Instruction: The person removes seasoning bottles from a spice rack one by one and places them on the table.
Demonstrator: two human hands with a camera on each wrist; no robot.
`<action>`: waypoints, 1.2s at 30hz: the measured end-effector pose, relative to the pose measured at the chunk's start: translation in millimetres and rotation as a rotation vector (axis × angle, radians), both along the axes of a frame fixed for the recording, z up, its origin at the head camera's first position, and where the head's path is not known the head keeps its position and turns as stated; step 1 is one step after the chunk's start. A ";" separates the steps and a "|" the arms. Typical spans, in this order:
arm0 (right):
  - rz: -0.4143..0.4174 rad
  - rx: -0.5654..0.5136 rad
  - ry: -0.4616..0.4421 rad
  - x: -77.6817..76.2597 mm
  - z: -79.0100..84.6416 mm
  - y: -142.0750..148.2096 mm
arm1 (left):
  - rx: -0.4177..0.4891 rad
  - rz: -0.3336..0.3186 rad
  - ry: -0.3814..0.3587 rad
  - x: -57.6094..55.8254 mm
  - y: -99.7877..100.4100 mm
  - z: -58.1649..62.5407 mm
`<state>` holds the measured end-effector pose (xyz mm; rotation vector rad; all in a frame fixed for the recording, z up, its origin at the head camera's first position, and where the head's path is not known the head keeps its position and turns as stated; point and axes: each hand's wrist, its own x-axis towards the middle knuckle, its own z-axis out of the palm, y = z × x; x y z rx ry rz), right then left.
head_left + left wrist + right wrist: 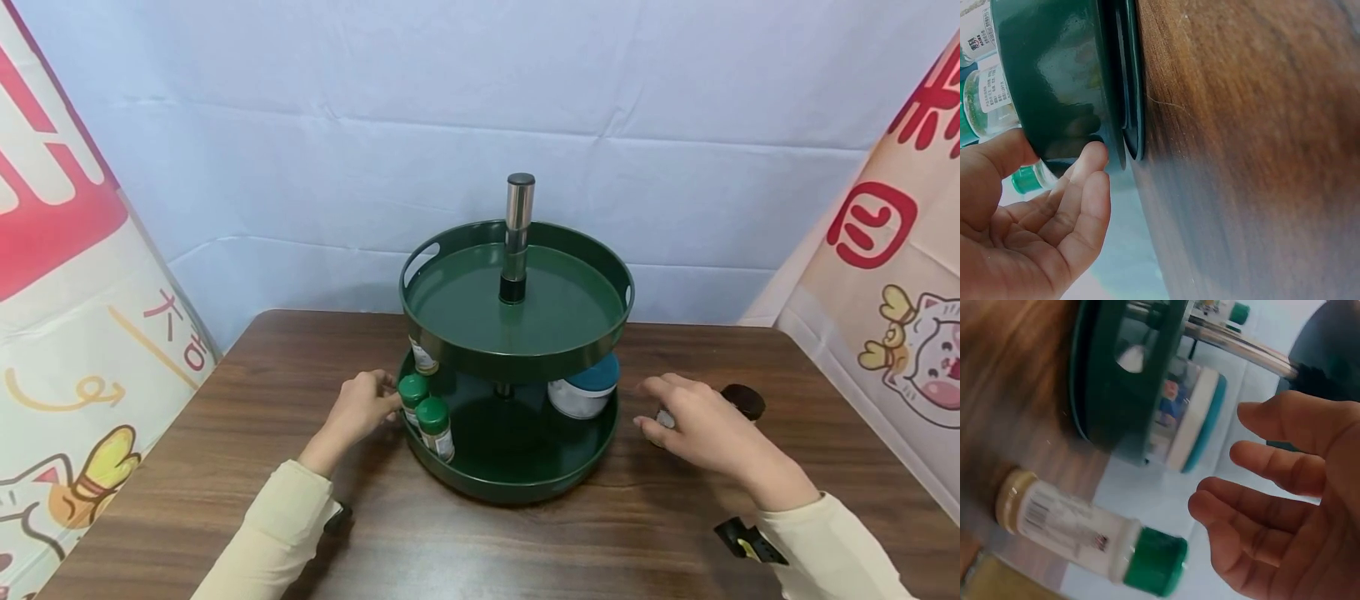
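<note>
A dark green two-tier round tray (517,492) with a metal centre post (517,225) stands on the table. My left hand (362,410) pinches the lower tier's rim at the left, thumb at the edge and fingers against the outer wall (1054,69). Close to it, inside the lower tier, are green-capped spice jars (435,429). My right hand (701,423) is held over the table right of the tray, fingers loosely bent and holding nothing. Near its fingertips stands a green-capped shaker bottle (1072,525), mostly hidden by the hand in the head view.
A tub with a blue lid (592,383) sits at the right of the lower tier. Behind my right hand is a dark-lidded jar (744,402). The upper tier (465,308) has cut-out handles and overhangs the lower one. A pale cloth (300,192) hangs behind the table.
</note>
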<state>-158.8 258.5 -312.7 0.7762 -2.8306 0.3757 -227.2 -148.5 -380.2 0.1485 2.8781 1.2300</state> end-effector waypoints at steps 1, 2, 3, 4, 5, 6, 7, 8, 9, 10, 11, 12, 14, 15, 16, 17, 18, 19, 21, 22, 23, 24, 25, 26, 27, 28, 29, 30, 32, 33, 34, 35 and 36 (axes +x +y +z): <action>-0.011 0.003 -0.006 -0.1 -2.2 -1.6 | 0.000 0.000 -0.001 0.0 0.0 0.0; -0.021 0.006 -0.011 -0.3 -4.4 -3.1 | 0.000 -0.001 0.000 0.0 0.0 0.0; -0.029 0.011 -0.012 -0.4 -6.5 -4.5 | 0.001 -0.001 -0.001 -0.1 -0.1 0.0; -0.033 0.016 -0.010 -0.6 -8.6 -5.7 | 0.002 -0.001 -0.001 -0.2 0.0 0.1; -0.039 0.020 -0.013 -1.1 -10.6 -6.7 | 0.004 -0.001 -0.001 -0.4 0.0 0.1; -0.045 0.023 -0.016 -1.3 -12.3 -7.8 | 0.006 -0.002 -0.001 -0.5 0.0 0.2; -0.050 0.025 -0.021 -1.8 -13.9 -8.7 | 0.008 -0.002 -0.001 -0.6 0.1 0.4; -0.054 0.024 -0.031 -2.4 -15.3 -9.5 | 0.010 -0.001 -0.001 -0.8 0.1 0.3; -0.060 0.023 -0.044 -3.1 -16.6 -10.1 | 0.011 0.000 -0.001 -0.9 0.1 0.3; -0.065 0.018 -0.061 -4.0 -17.9 -10.6 | 0.010 0.001 -0.001 -1.0 0.1 0.2; -0.069 0.012 -0.079 -4.8 -19.0 -11.1 | 0.011 0.002 -0.002 -1.1 0.1 0.1; -0.072 0.005 -0.099 -5.5 -19.8 -11.5 | 0.011 0.002 -0.001 -1.1 0.2 0.1; -0.072 -0.007 -0.140 -7.1 -21.7 -11.6 | 0.012 0.001 -0.003 -1.2 0.2 -0.2; -0.068 -0.010 -0.156 -7.8 -22.7 -11.3 | 0.012 0.000 -0.003 -1.2 0.2 -0.3; -0.063 -0.020 -0.180 -8.5 -23.6 -11.1 | 0.014 -0.002 -0.004 -1.1 0.3 -0.4; -0.060 -0.027 -0.200 -9.1 -24.5 -11.0 | 0.015 -0.002 -0.005 -1.1 0.3 -0.5; -0.059 -0.035 -0.219 -9.7 -25.3 -10.9 | 0.015 -0.003 -0.005 -1.0 0.3 -0.7; -0.056 -0.040 -0.233 -10.4 -26.2 -10.8 | 0.014 -0.003 -0.006 -1.0 0.2 -0.9; -0.053 -0.050 -0.252 -12.0 -27.9 -10.9 | 0.012 -0.001 -0.006 -0.8 0.1 -1.0; -0.058 -0.055 -0.260 -12.8 -28.5 -11.3 | 0.010 -0.001 -0.008 -0.7 0.0 -1.0; -0.064 -0.056 -0.262 -13.4 -29.2 -11.6 | 0.008 0.000 -0.008 -0.6 -0.1 -1.0; -0.068 -0.056 -0.264 -14.0 -29.8 -12.0 | 0.007 0.001 -0.009 -0.5 -0.1 -0.8; -0.075 -0.056 -0.265 -14.6 -30.5 -12.5 | 0.006 0.001 -0.008 -0.4 -0.1 -0.6; -0.084 -0.057 -0.267 -15.1 -31.1 -13.2 | 0.006 0.000 -0.009 -0.4 -0.1 -0.5; -0.097 -0.059 -0.271 -15.6 -32.0 -14.0 | 0.006 0.000 -0.010 -0.4 -0.2 -0.3; -0.110 -0.063 -0.274 -16.1 -32.8 -14.8 | 0.006 0.000 -0.010 -0.6 -0.1 -0.3; -0.124 -0.067 -0.276 -16.6 -33.9 -15.7 | 0.007 0.000 -0.011 -0.8 -0.1 -0.2; -0.135 -0.071 -0.271 -17.0 -35.1 -16.6 | 0.008 -0.001 -0.013 -0.9 0.0 -0.2; -0.160 -0.073 -0.257 -17.7 -37.9 -18.4 | 0.010 -0.001 -0.016 -1.3 -0.1 -0.4; -0.172 -0.074 -0.250 -17.9 -39.4 -19.2 | 0.011 -0.001 -0.018 -1.3 -0.1 -0.4; -0.184 -0.074 -0.244 -18.0 -40.8 -20.1 | 0.011 -0.002 -0.019 -1.4 -0.1 -0.3; -0.196 -0.074 -0.239 -18.3 -42.0 -20.9 | 0.011 -0.004 -0.020 -1.3 -0.2 -0.2; -0.206 -0.076 -0.239 -18.5 -43.2 -21.6 | 0.011 -0.005 -0.019 -1.3 -0.4 -0.1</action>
